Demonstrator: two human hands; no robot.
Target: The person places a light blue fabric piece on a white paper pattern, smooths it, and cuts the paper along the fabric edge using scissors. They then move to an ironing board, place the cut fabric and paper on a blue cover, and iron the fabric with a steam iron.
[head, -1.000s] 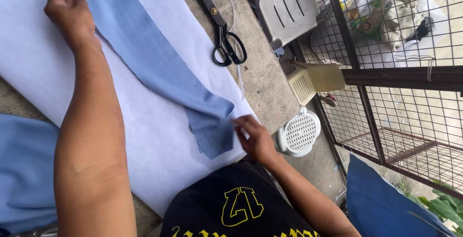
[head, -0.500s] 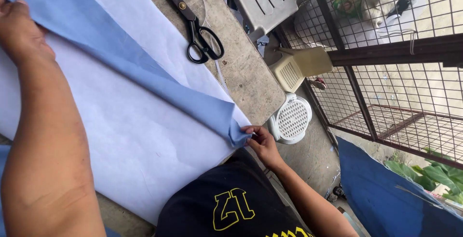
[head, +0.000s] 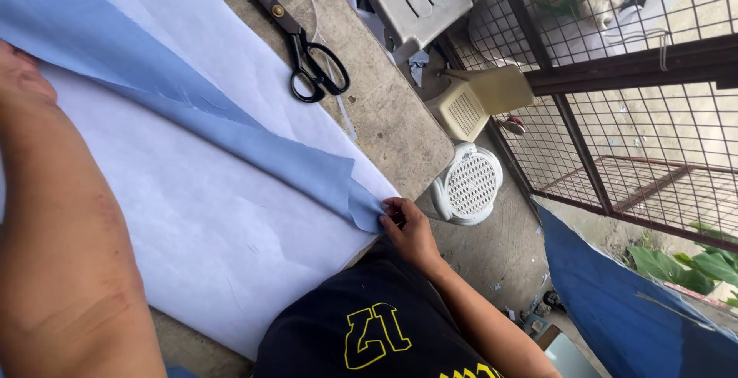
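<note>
On worn table, right hand apparently pinches blue fabric.

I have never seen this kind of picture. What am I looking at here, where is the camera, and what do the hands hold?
There is no machine here. A person wears a camera on the head, so the view looks down at that person's own arms and black shirt. The right hand pinches the end of a long blue strip of cloth at the near edge of the table. The left hand rests on the same strip farther along, at the left edge of the picture; its grip is cut off from view. The strip lies on a wide white sheet. Black scissors lie untouched on the bare table. Beyond the table stand plastic stools and a wire fence.
</note>
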